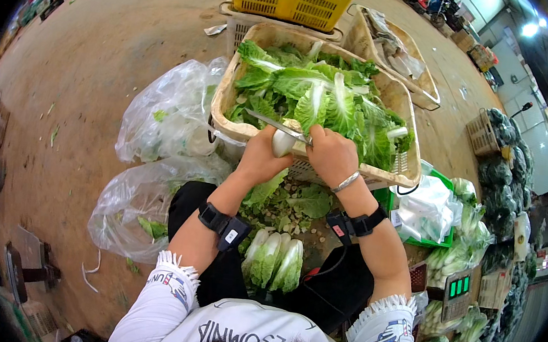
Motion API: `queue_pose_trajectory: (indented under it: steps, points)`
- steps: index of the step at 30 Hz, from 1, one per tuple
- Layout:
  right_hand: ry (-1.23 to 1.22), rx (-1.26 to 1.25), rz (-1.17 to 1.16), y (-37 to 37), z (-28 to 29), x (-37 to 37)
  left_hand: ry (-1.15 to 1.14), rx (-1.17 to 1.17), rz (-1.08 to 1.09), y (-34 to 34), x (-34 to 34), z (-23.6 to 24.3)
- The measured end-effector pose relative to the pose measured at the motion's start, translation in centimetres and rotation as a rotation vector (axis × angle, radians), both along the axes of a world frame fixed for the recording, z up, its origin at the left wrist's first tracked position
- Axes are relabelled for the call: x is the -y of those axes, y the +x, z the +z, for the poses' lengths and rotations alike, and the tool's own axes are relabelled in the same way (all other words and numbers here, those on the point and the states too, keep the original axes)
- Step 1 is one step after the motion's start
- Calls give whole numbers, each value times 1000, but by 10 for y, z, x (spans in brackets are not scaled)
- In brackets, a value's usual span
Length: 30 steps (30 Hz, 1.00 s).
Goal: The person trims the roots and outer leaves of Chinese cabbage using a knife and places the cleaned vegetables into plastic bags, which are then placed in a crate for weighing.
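Note:
My left hand (pixel 262 157) is wrapped round a small Chinese cabbage (pixel 282 144), its pale base turned up and away from me. In my right hand (pixel 333 155) is a knife (pixel 267 119), its blade pointing left across the cabbage's base end. Both hands are at the near rim of a cream plastic crate (pixel 226 105), heaped with loose green cabbage leaves (pixel 316 100). Several trimmed cabbages (pixel 273 260) stand side by side between my legs. My left fingers partly hide the held cabbage, and the knife's handle is inside my right fist.
Clear plastic bags (pixel 168 110) lie left of the crate. A yellow crate (pixel 295 0) and another cream crate (pixel 395 51) stand beyond. At right are a green crate (pixel 444 237) with white bags, piled cabbages (pixel 454 268) and a scale display (pixel 457 288). Trimmings (pixel 290 208) litter the floor.

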State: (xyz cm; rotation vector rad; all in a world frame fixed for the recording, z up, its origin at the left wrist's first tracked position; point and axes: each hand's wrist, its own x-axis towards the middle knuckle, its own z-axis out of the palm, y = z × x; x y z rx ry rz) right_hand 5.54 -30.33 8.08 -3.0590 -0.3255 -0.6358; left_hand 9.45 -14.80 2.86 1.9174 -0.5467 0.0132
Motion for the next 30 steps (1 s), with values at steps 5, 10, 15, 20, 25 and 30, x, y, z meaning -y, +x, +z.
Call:
queue_pose_trajectory:
  steps: [5,10,15,20,25,30]
  points:
    - [-93,-444,-390,22,-11,72,-208,-28,-96,-1,-9,-2]
    - [344,-245,-397,2,4,52,-337,-205,-182,11,-5,-6]
    - [867,-159,-88,-18,13,4,-504,-629,-424,0,-2,3]
    - [758,-220,216,-12,25,8,-519,-756,-600,-4,-6,4]
    - [1003,-429,164,-6,27,9,-412,-760,-718,-1,-16,3]
    - [554,-129,-311,34,31,51,-955,-786,-790,-8,-7,16]
